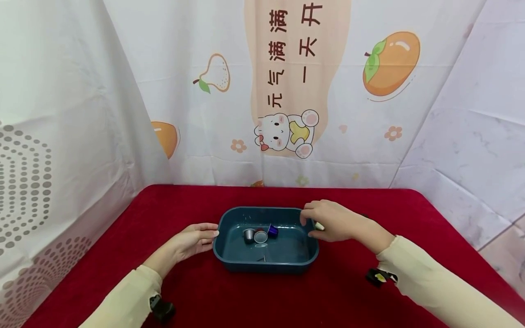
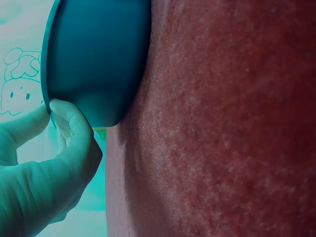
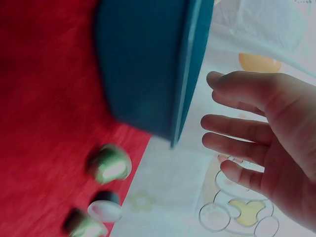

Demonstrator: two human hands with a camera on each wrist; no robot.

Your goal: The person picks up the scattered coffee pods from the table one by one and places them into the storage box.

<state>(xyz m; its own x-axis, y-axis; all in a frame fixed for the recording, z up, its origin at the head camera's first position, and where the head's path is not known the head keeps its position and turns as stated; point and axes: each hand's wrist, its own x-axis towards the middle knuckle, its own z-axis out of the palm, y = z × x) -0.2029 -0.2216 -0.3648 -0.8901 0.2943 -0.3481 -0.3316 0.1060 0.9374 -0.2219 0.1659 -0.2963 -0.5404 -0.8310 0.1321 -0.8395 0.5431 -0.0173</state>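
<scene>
A blue plastic basin (image 1: 266,268) stands on the red cloth, holding several coffee capsules. Among them are a silver capsule (image 1: 248,235), one with its pale lid (image 1: 260,237) facing up, and a dark blue one (image 1: 272,231). My left hand (image 1: 190,239) pinches the basin's left rim between thumb and fingers, as the left wrist view confirms. Over the right rim hovers my right hand (image 1: 334,221), its fingers apart and holding nothing in the right wrist view. Beyond the basin in that view lie a green capsule (image 3: 112,164) and others, slightly blurred.
Red cloth (image 1: 188,291) covers the table. A white curtain (image 1: 205,127) printed with fruit and a cartoon figure hangs behind its far edge, with more white cloth (image 1: 74,91) at the left. Part of a pale capsule (image 1: 319,226) shows beside the right thumb.
</scene>
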